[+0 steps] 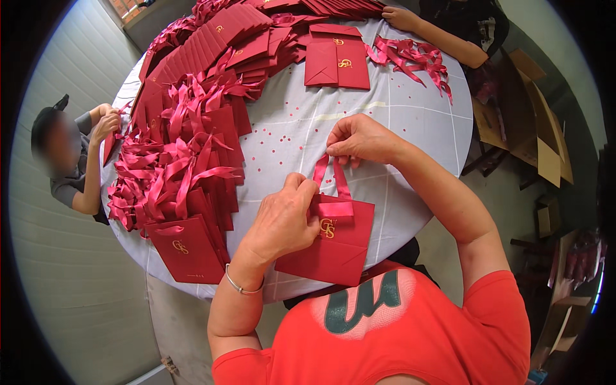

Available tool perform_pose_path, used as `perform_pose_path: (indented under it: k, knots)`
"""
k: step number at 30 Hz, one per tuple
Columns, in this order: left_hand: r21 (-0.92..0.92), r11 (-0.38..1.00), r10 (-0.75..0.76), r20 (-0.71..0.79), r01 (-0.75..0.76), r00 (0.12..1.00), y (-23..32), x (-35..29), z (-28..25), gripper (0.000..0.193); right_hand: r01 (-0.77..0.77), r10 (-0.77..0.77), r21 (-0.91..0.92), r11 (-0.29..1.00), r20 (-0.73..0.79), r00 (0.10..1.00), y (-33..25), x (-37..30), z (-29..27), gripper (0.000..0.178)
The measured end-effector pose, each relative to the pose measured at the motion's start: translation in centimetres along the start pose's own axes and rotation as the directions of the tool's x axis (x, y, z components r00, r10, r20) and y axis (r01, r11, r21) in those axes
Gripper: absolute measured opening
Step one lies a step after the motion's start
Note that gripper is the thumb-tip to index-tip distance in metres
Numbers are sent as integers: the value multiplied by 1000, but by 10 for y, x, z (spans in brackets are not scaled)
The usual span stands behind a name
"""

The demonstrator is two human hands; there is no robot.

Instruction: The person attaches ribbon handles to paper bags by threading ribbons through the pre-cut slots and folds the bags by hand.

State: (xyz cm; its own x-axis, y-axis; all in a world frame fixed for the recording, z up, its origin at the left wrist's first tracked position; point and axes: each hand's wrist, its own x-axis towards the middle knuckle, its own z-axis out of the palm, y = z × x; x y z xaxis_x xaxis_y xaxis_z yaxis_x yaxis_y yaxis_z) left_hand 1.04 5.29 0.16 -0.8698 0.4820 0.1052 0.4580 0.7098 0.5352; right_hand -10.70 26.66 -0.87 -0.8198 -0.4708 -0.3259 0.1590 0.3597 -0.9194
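Note:
A flat red paper gift bag (pixel 343 247) with a gold emblem lies at the table's near edge, in front of my body. My right hand (pixel 360 140) pinches the top of its dark pink ribbon handle (pixel 342 179), pulled up into a narrow loop. My left hand (pixel 282 218) is closed at the bag's upper left side, beside the ribbon where it crosses the bag front. Whatever lies under the left fingertips is hidden. To the left, a thick heap of red bags with ribbon handles (pixel 186 160) overlaps in rows, one bag (pixel 186 250) lying nearest me.
The round table (pixel 404 128) has a pale checked cloth with small red paper dots. Farther back are red bags (pixel 337 58), stacked bags (pixel 218 38) and loose ribbons (pixel 417 59). Two co-workers sit left (pixel 61 141) and far right (pixel 465 25). Cardboard boxes (pixel 539 122) stand at right.

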Motion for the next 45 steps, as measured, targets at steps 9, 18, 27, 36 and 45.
perform_pose_path:
  k: [9,18,27,36,45]
  knots:
    - [-42,999,7,19,-6,1000,3,4,2,40,23,-14,154,988,-57,998,13,4,-2,11]
    - [-10,1000,25,21,-25,999,2,6,7,44,36,31,309,950,-207,978,16,12,-15,10]
    - [-81,997,13,7,-12,1000,-4,4,4,47,142,-88,336,931,-173,981,4,-6,-19,13]
    - [-81,978,166,-268,-194,949,20,-9,-18,82,285,-270,538,793,-109,957,-74,-96,13,6]
    - [-655,649,410,-128,-388,903,40,-29,-22,115,516,-534,553,654,-146,833,-138,-163,70,21]
